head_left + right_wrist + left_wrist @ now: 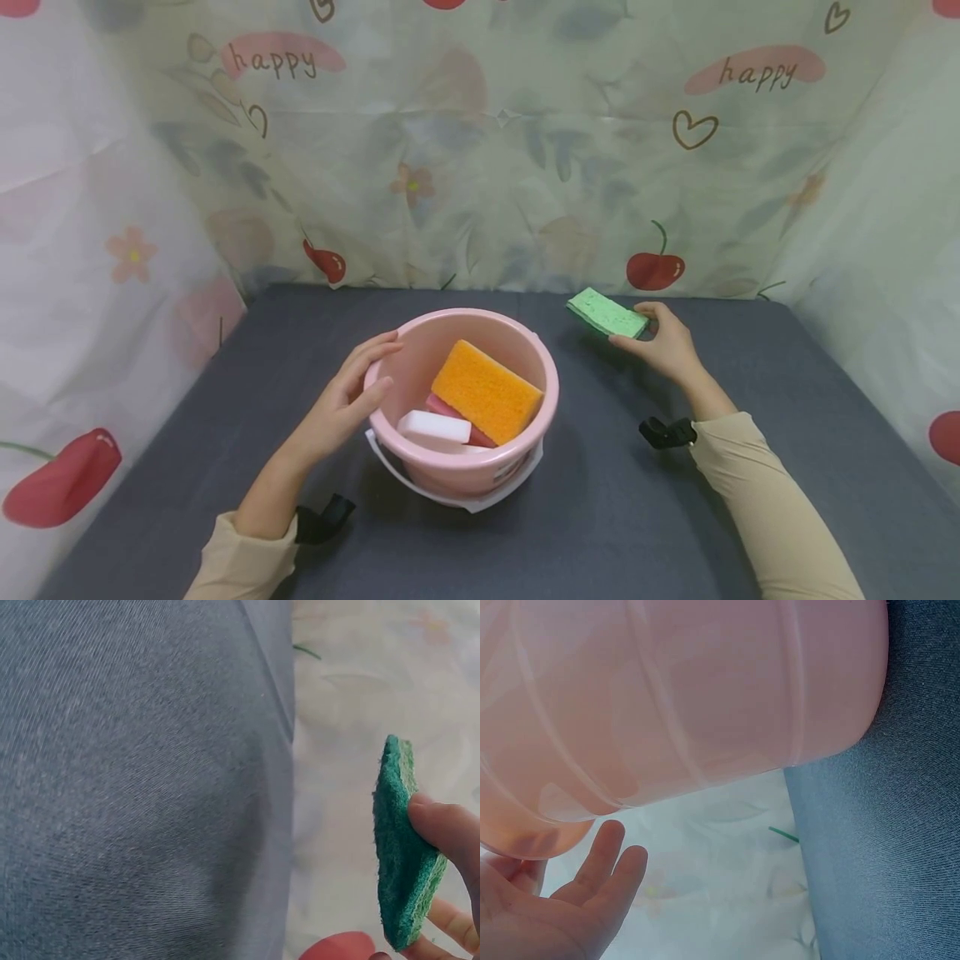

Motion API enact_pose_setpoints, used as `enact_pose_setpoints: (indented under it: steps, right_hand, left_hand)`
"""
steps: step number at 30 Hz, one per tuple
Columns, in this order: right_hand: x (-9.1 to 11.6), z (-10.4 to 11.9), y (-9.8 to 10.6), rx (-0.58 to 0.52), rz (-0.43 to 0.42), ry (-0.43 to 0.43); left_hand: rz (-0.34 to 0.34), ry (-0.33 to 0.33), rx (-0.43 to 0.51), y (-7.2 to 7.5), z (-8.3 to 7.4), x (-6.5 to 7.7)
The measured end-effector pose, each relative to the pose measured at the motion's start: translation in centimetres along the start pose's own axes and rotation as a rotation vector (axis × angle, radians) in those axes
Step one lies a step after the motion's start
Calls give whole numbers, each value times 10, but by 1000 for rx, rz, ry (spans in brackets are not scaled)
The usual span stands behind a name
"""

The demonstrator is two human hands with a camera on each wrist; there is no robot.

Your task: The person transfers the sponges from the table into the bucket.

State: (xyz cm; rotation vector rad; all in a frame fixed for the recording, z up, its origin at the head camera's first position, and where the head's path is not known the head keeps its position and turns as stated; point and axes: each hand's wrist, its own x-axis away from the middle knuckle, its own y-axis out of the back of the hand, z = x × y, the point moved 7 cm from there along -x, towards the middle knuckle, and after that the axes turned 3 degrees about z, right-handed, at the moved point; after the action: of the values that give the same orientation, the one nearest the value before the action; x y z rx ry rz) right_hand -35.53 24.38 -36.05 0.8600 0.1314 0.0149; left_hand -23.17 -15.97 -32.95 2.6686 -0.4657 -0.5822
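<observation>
A pink bucket (442,462) stands on the table. Inside it lie an orange sponge (487,390), a white block (435,426) and a red piece (480,437) partly hidden beneath the sponge. My left hand (341,400) rests on the bucket's left rim, thumb and some fingertips reaching over the edge; in the left wrist view two fingers (622,874) extend loosely outside the wall. To the right of the bucket, my right hand (667,342) pinches a green sponge (606,312) by its near end. The right wrist view shows this sponge (401,847) raised off the table, between thumb and fingers.
A dark grey cloth (600,517) covers the table. White printed curtains (495,200) enclose it at the back and both sides. The bucket's white handle (480,503) hangs down at its front. Black straps (667,433) show at both wrists.
</observation>
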Motion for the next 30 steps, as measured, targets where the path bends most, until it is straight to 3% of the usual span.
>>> enact_pose_setpoints:
  steps: [18, 30]
  right_hand:
    - [14, 33, 17, -3, -26, 77]
    - [23, 43, 22, 1, -55, 113]
  left_hand:
    - [-1, 24, -6, 0, 0, 0]
    - [2, 42, -9, 1, 1, -1]
